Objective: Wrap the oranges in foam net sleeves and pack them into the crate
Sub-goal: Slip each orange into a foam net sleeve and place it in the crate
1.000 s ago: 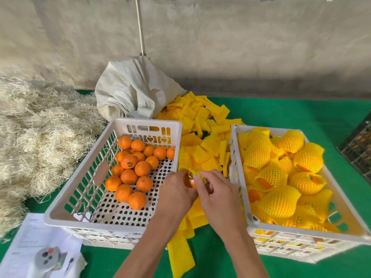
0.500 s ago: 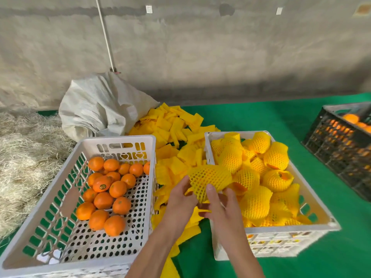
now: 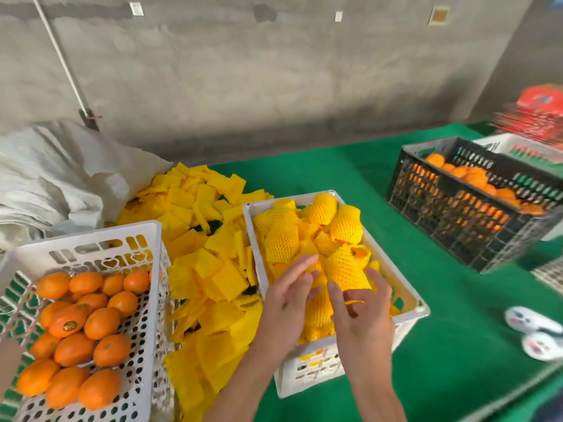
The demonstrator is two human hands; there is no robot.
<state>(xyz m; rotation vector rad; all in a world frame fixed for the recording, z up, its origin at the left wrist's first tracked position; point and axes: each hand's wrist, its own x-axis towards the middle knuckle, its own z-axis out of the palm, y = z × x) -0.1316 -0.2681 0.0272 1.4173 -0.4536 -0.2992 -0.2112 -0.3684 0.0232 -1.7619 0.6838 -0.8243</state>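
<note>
Over the right white crate (image 3: 409,315), full of oranges in yellow foam net, both my hands hover with fingers spread. A freshly wrapped orange (image 3: 345,268) lies on top of the pile, its lower end between the thumb and fingers of my right hand (image 3: 361,315), which touch it loosely. My left hand (image 3: 288,300) is beside it, fingers straight, holding nothing. Bare oranges (image 3: 73,325) fill the left white crate (image 3: 91,239). Loose yellow foam sleeves (image 3: 210,263) are heaped between the two crates.
A black crate (image 3: 457,214) of oranges stands at the right on the green cloth. A white sack (image 3: 54,184) lies at the back left. Two white devices (image 3: 531,322) rest at the right edge. Red boxes are stacked at the far right.
Both hands finished sleeving an orange between the crates, carried it right over the right crate, and the fingers have opened around it. The view swung right.
</note>
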